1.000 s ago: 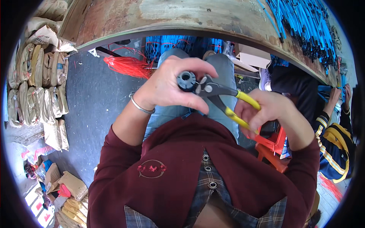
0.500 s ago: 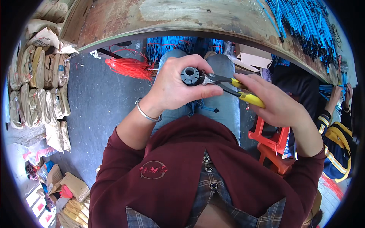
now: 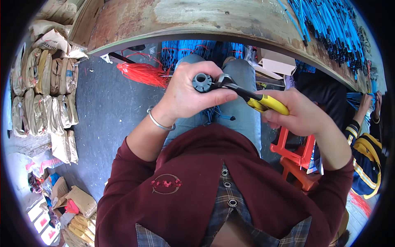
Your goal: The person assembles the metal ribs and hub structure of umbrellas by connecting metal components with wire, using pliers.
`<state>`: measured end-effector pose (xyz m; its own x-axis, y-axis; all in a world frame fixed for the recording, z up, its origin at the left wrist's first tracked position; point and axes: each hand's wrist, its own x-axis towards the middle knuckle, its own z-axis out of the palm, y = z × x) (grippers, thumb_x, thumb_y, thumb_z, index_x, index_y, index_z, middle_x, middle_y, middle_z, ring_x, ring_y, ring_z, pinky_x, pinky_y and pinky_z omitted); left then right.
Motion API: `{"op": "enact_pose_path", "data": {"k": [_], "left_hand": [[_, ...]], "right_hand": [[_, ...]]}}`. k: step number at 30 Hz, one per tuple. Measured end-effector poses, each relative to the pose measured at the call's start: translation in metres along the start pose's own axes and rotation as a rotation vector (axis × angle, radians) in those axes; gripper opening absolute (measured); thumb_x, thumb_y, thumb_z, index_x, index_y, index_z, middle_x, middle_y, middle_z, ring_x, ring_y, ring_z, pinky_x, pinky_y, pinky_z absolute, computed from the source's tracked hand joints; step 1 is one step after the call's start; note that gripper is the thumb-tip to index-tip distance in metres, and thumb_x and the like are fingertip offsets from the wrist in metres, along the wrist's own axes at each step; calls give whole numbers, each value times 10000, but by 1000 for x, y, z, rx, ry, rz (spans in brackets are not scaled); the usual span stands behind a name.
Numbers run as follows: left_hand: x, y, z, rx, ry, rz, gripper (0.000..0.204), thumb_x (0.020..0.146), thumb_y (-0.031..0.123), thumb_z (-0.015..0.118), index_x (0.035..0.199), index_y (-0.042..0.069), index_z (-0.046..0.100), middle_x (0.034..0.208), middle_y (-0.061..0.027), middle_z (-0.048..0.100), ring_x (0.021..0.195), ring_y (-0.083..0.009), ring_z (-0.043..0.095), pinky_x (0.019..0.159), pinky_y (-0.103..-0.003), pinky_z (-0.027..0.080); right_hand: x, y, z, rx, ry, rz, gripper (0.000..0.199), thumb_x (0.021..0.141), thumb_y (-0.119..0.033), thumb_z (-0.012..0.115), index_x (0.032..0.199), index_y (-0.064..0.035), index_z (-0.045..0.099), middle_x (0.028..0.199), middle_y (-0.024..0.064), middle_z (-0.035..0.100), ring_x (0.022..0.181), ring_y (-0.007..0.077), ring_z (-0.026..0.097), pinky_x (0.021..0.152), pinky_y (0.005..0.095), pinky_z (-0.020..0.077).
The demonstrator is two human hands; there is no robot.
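At 12 o'clock, a grey ring-shaped part [image 3: 202,86] is being gripped by the left hand [image 3: 182,93], its fingers being curled round the far side and its thumb being stretched toward 3 o'clock. At 3 o'clock, the yellow handles of the pliers [image 3: 240,90] are being clasped by the bent fingers of the right hand [image 3: 297,112]; some fingertips are being hidden. The pliers' head is being held at 1 o'clock, close beside the part. Printing is being displayed on a pale sack [image 3: 54,42] at 10 o'clock. The handles, spread wide a second ago, are now being pressed together.
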<state>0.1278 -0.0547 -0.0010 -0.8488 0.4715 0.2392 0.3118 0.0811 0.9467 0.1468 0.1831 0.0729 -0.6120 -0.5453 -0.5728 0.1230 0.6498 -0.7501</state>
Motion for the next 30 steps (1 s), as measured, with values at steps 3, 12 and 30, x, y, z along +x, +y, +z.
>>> {"op": "enact_pose_path", "data": {"k": [3,12,30], "left_hand": [[3,1,4,73,10,-33,222,607,56,761,768,9,617,696,-25,606,626,-87,550,582,-210,427],[0,-12,-6,-257,14,-109,368,623,89,750,945,26,583,782,-38,615,722,-115,566,675,-257,455],[-2,-14,11,-144,90,-104,296,686,22,620,966,13,522,802,-22,567,723,-101,538,676,-239,453]], "right_hand": [[0,-11,-5,-172,45,0,404,798,-43,556,1194,-36,476,728,97,600,621,237,602,620,304,479],[31,37,11,-142,292,-426,477,796,-33,534,1253,-27,397,923,64,545,787,158,568,678,320,487],[75,24,65,52,877,-742,462,781,-27,608,1186,-10,387,960,67,529,814,109,540,683,251,449]]}}
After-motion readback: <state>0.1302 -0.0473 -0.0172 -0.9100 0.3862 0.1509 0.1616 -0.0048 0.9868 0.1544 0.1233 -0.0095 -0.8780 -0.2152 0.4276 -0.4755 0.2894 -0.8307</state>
